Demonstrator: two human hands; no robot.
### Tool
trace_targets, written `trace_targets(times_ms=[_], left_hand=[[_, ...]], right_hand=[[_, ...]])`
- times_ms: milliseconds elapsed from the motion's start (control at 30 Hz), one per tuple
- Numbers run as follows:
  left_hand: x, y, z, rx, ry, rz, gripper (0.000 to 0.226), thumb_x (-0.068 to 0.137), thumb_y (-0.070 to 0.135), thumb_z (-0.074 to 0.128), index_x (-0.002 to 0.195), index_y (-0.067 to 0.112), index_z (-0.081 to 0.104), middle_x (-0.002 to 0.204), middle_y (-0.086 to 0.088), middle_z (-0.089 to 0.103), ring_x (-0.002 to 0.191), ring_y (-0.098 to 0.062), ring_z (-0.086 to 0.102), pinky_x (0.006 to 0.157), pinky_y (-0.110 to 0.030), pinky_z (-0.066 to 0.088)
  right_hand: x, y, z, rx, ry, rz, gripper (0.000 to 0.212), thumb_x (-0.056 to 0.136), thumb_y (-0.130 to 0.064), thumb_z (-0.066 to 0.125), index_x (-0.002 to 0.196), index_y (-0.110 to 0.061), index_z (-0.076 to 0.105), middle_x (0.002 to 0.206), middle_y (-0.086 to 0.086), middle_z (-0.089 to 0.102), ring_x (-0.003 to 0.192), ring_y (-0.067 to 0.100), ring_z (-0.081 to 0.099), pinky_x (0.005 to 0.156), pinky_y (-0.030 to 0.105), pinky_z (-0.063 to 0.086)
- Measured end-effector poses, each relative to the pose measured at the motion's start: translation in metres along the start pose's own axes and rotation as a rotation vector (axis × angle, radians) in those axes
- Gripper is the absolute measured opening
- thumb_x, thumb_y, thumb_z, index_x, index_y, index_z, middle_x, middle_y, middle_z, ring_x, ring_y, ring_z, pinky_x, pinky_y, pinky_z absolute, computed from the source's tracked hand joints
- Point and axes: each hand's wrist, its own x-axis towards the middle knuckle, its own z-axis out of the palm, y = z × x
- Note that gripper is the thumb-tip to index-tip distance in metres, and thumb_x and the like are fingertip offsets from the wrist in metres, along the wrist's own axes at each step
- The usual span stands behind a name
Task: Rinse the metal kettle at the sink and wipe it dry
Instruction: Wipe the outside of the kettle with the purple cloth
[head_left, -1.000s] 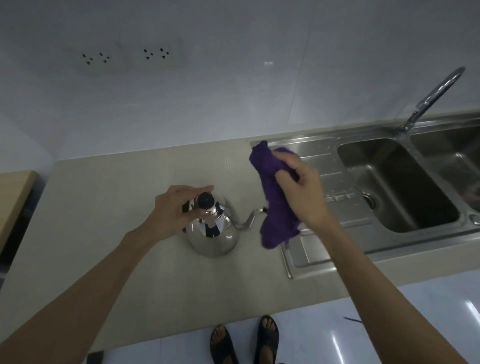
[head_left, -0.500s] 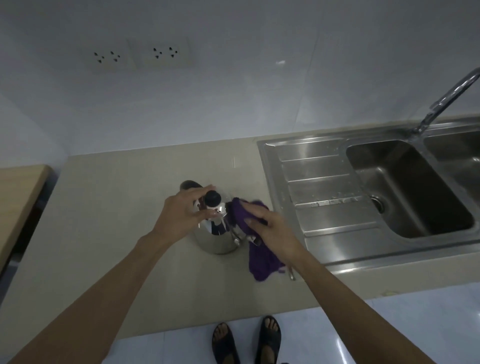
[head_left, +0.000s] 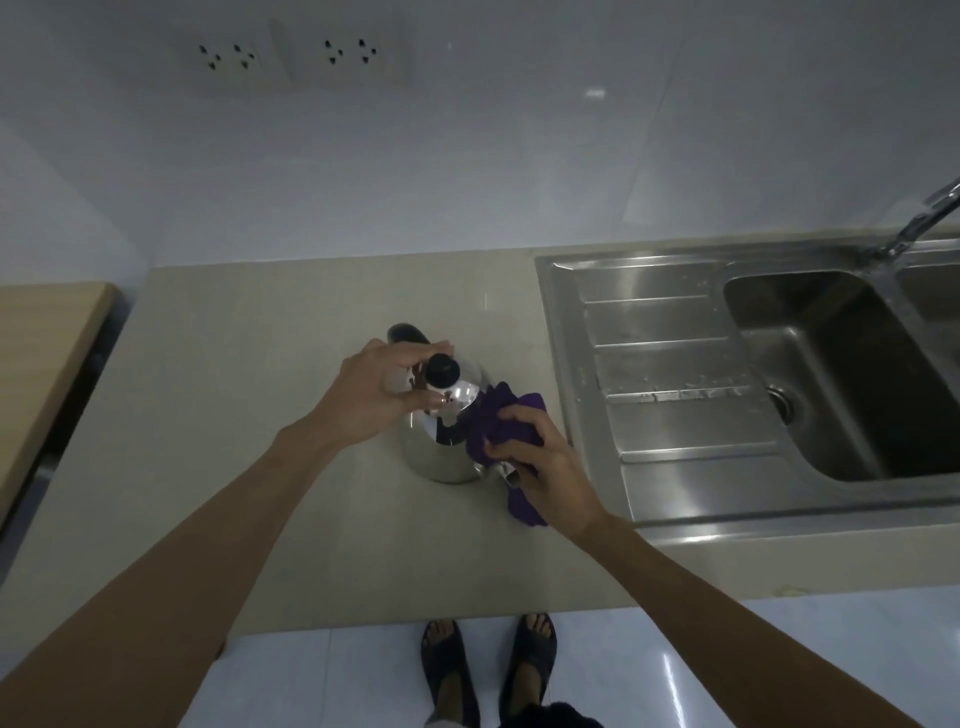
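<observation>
A shiny metal kettle (head_left: 434, 452) with a black lid knob stands upright on the beige counter (head_left: 234, 415), left of the sink. My left hand (head_left: 374, 395) grips its top around the handle, beside the knob. My right hand (head_left: 540, 462) holds a purple cloth (head_left: 498, 421) pressed against the kettle's right side, over the spout. Part of the cloth hangs down onto the counter below my hand. Most of the spout is hidden by cloth and fingers.
A steel sink (head_left: 852, 374) with a wet drainboard (head_left: 670, 384) lies to the right, its tap (head_left: 919, 223) at the far right edge. Wall sockets (head_left: 291, 54) sit above on the white tiles. A wooden surface (head_left: 36, 353) adjoins the counter's left end.
My right hand brought the purple cloth down from above the drainboard onto the kettle's spout side and now rubs there. The left hand stayed on the kettle's top.
</observation>
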Motion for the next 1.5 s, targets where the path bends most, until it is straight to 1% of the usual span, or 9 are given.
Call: trace_targets(times_ms=[167,500,667,800,1033,1133,1267,1367,1500], left_hand=[[-0.001,-0.002,0.001,-0.002,0.031,-0.011,0.056,0.077,0.027,0.079,0.130,0.036,0.060,0.134,0.018,0.059,0.112,-0.003,0.049,0.096,-0.014,0.030],[-0.003,0.000,0.006,-0.016,0.048,-0.049,0.057,0.077,0.031,0.079,0.129,0.042,0.058,0.130,0.023,0.058,0.111,-0.009,0.048,0.090,-0.013,0.031],[-0.003,-0.002,0.004,-0.031,0.036,-0.055,0.057,0.077,0.031,0.078,0.128,0.045,0.057,0.127,0.027,0.058,0.113,-0.008,0.049,0.092,-0.018,0.033],[-0.002,-0.001,0.005,-0.024,0.024,-0.049,0.057,0.079,0.029,0.077,0.130,0.044,0.056,0.123,0.033,0.055,0.114,-0.006,0.047,0.094,-0.022,0.032],[-0.006,-0.001,0.000,-0.039,-0.071,-0.061,0.059,0.085,0.024,0.072,0.136,0.042,0.051,0.138,0.020,0.054,0.119,-0.003,0.045,0.105,-0.027,0.029],[-0.006,0.001,-0.001,-0.103,-0.134,-0.057,0.066,0.087,0.018,0.071,0.140,0.043,0.042,0.137,0.023,0.051,0.123,0.007,0.043,0.110,-0.022,0.026],[-0.014,0.003,0.015,-0.116,0.096,-0.014,0.052,0.086,0.016,0.071,0.134,0.029,0.055,0.138,0.011,0.055,0.129,-0.006,0.048,0.112,-0.021,0.030],[-0.016,0.003,0.024,-0.021,0.187,0.069,0.043,0.085,0.016,0.071,0.127,0.022,0.062,0.128,0.006,0.060,0.120,-0.016,0.050,0.106,-0.012,0.030],[-0.013,0.006,0.026,0.024,0.190,0.054,0.044,0.085,0.025,0.072,0.127,0.029,0.062,0.122,0.013,0.063,0.115,-0.012,0.053,0.102,-0.020,0.036]], right_hand=[[-0.008,0.008,0.020,-0.123,-0.012,0.065,0.027,0.078,0.010,0.068,0.100,-0.005,0.069,0.127,0.016,0.056,0.114,0.014,0.049,0.100,0.001,0.028],[-0.018,0.028,0.031,-0.283,-0.197,0.166,0.018,0.090,-0.001,0.058,0.104,-0.004,0.069,0.114,0.012,0.064,0.091,0.032,0.061,0.080,0.036,0.052],[-0.032,0.019,0.044,-0.315,-0.261,-0.079,0.027,0.073,0.001,0.077,0.097,-0.012,0.074,0.099,0.011,0.071,0.076,0.030,0.067,0.064,0.033,0.058],[-0.029,0.025,0.045,-0.324,-0.352,-0.013,0.032,0.092,-0.012,0.058,0.123,-0.015,0.064,0.119,0.011,0.067,0.100,0.033,0.060,0.079,0.039,0.052],[0.010,0.015,-0.014,0.049,0.253,0.335,0.030,0.087,-0.009,0.068,0.116,-0.015,0.068,0.111,-0.004,0.071,0.099,0.017,0.067,0.085,0.006,0.042],[0.042,-0.036,-0.011,0.474,0.219,0.233,0.035,0.090,-0.027,0.064,0.125,-0.032,0.060,0.125,-0.023,0.060,0.114,0.007,0.059,0.091,0.022,0.052],[0.033,-0.034,0.021,0.459,0.242,0.373,0.033,0.098,-0.032,0.051,0.128,-0.045,0.046,0.128,-0.006,0.057,0.111,0.013,0.057,0.090,0.029,0.051],[0.011,-0.009,0.043,0.418,0.248,0.680,0.011,0.102,-0.018,0.042,0.108,-0.023,0.049,0.096,0.011,0.061,0.076,0.021,0.057,0.065,0.036,0.050],[0.019,0.000,0.036,0.291,0.258,0.784,0.023,0.097,0.001,0.042,0.119,-0.004,0.048,0.108,0.011,0.058,0.098,0.032,0.060,0.080,0.036,0.052]])
